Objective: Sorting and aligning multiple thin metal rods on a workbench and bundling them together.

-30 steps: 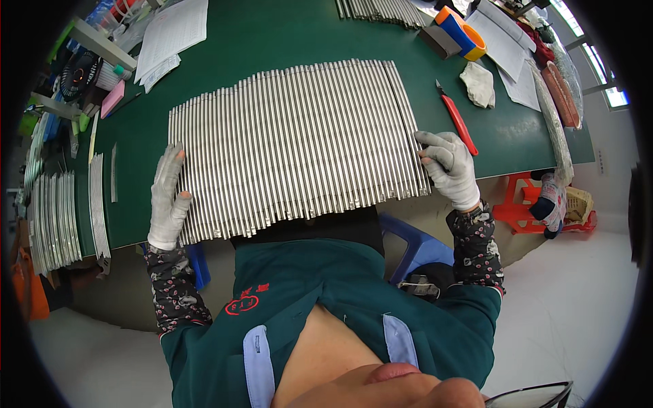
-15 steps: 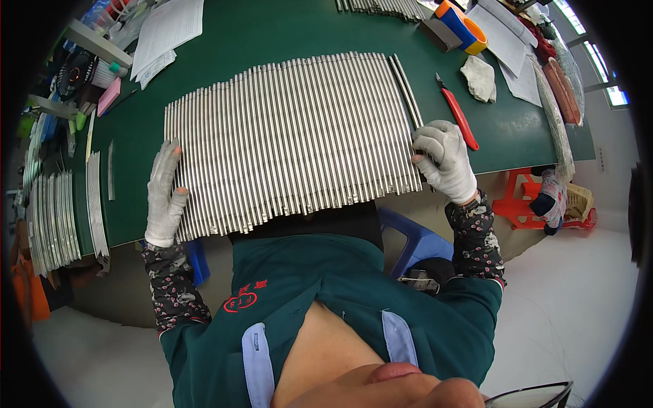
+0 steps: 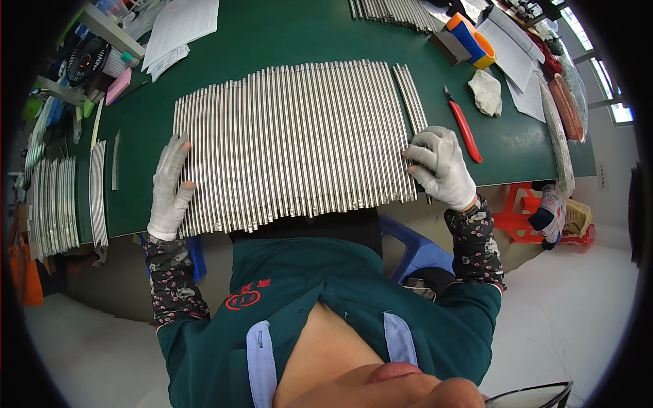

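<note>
A wide row of slim silver metal rods (image 3: 292, 143) lies side by side on the green tabletop, with uneven near ends overhanging the table edge. My left hand (image 3: 169, 194), in a white glove with bare fingertips, lies with fingers stretched along the row's left side. At the right side, my gloved right hand (image 3: 445, 166) has its fingers bent over a few rods (image 3: 411, 98) that stand apart from the row by a narrow gap. Its fingertips reach the gap and partly hide the rods under them.
Red-handled cutters (image 3: 465, 132) and a crumpled white cloth (image 3: 485, 93) lie to the right. Beyond them is an orange-and-blue tape dispenser (image 3: 471, 41). More rods (image 3: 393, 13) rest at the far edge. Bundles of metal strips (image 3: 53, 207) and papers (image 3: 181, 30) occupy the left.
The separate group at the right has grown wider, with another rod or so split from the row. My right fingers have moved leftward over the rods. My left hand stays at the left side.
</note>
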